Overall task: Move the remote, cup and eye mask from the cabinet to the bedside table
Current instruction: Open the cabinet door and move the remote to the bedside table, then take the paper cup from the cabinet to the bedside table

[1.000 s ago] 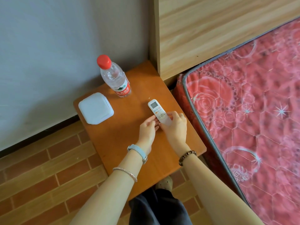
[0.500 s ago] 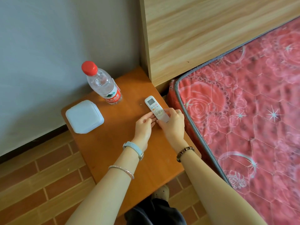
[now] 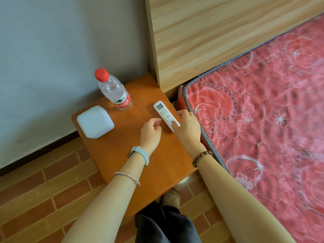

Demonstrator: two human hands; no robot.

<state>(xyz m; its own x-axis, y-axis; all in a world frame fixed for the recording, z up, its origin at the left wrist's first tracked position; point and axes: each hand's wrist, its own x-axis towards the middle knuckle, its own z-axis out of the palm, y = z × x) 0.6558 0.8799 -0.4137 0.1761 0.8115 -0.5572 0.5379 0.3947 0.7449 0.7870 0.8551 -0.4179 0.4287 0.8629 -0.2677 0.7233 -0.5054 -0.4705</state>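
Observation:
A white remote (image 3: pixel 164 113) lies flat on the orange bedside table (image 3: pixel 122 155), near its right edge, screen end pointing away from me. My right hand (image 3: pixel 187 127) rests on the remote's near end, thumb on top and fingers along its right side. My left hand (image 3: pixel 151 132) sits just left of the remote, fingers loosely curled, apart from it and holding nothing. No cup or eye mask is in view.
A water bottle with a red cap (image 3: pixel 114 90) stands at the table's back. A white square box (image 3: pixel 95 121) sits at the left corner. A red patterned mattress (image 3: pixel 263 111) borders the table on the right, a wooden headboard (image 3: pixel 210 35) behind. Brick floor lies below.
My left hand has come off the remote and drawn back slightly to the left. My right hand stays on the remote's near end. The camera has shifted a little.

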